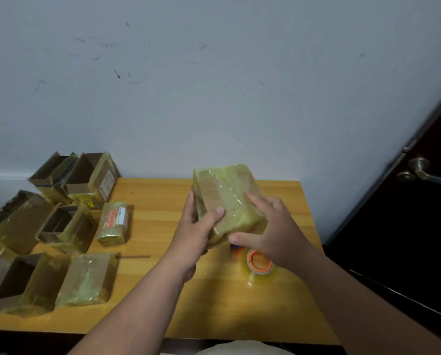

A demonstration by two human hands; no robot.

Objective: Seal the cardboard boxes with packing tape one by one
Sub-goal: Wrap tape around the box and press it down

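Head view, near to far. Nearest, just under the right hand (270, 231), a roll of clear packing tape (259, 263) with an orange core lies flat on the wooden table (214, 303). Above it, both hands hold one tape-wrapped cardboard box (227, 201) tilted off the tabletop. The left hand (199, 226) grips its left edge, thumb curled onto the top face; the right hand lies across the right side with fingers spread nearly straight, pressing the film.

Risk, as a judgement: the glossy wrap looks slippery, so the tilted box could slide out of the one-sided grip and drop onto the roll; uneven pressing could leave wrinkles or a lifted tape end.

Well left of the left hand stand the other boxes: a closed wrapped box (87, 280), a small labelled box (113, 222), and several open boxes (58, 224) whose interiors appear dark; their contents cannot be told.
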